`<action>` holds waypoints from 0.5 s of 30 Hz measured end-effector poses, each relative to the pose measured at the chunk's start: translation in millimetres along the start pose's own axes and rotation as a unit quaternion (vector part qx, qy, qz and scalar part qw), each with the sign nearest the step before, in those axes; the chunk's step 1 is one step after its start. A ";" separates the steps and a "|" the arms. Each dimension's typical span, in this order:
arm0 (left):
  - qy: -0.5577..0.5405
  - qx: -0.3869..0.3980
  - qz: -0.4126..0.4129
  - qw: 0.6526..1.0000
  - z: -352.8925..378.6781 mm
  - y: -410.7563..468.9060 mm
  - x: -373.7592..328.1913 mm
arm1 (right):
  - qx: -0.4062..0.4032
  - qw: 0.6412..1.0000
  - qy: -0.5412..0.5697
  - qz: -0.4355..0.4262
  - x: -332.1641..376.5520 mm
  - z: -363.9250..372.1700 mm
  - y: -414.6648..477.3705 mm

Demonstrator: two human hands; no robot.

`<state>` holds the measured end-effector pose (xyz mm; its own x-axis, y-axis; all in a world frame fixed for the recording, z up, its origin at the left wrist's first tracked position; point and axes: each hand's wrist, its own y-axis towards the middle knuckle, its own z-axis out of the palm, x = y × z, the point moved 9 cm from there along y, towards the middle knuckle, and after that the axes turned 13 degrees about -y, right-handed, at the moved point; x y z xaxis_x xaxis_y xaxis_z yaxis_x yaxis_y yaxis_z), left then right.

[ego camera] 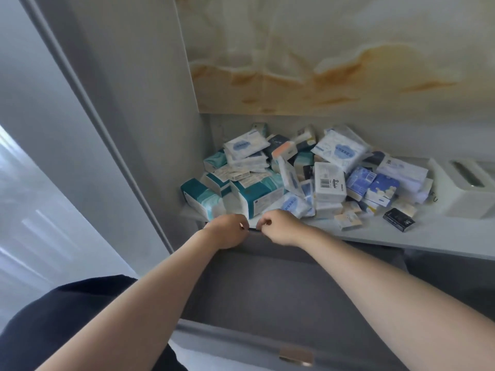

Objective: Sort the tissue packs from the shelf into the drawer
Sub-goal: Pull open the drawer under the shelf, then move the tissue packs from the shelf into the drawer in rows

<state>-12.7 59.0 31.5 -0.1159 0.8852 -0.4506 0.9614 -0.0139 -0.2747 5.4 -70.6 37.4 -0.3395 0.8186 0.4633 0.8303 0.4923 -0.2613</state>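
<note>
- Drawer: open, directly below the fingers and reaching back toward the body. Dark lining bare wherever visible, no pack inside yet. Opening looks like the only step done so far.
- Shelf: front edge right at the fingertips. Carries everything waiting to be sorted.
- Tissue packs: one loose heap just beyond the fingers, spreading away and to the right. Whites, blues and teals all mixed, tilted and overlapping, no grouping to be seen. By the look of it the whole heap is left to move, so the task is barely begun.
- White tissue box: far to the right of the fingers, beside the heap at the shelf's end. Probably no part of the sorting.
- Left hand and right hand: side by side, close together, at the shelf's lip over the open drawer. Fingers of both curled inward. Perhaps pinching something thin at the edge, but cannot tell whether anything is held.
- Teal pack: bottom of the heap, just above the left fingers, the nearest candidate for a first pick.
- Black pack: small, lying flat, apart from the heap, well to the right of the right fingers near the shelf's front.
</note>
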 end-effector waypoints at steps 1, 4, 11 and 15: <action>-0.008 -0.033 0.004 0.999 -13.8 7.0 10.1 | -0.017 1.000 0.001 -0.007 9.3 -3.8 11.5; -0.026 -0.128 0.026 0.991 -50.1 21.6 44.5 | -0.033 0.999 0.008 -0.029 38.1 -0.7 50.8; -0.034 -0.087 0.041 0.995 -69.8 40.1 106.3 | -0.022 0.998 -0.052 -0.008 91.0 51.9 142.0; -0.051 -0.088 0.068 0.993 -72.1 51.1 103.8 | -0.097 0.995 -0.020 0.032 91.9 54.6 155.3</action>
<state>42.3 183.7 32.0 0.0017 0.8294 -0.5587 0.9976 -0.0403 -0.0568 79.0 97.3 -6.9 -0.2975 0.8594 0.4157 0.9193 0.3754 -0.1181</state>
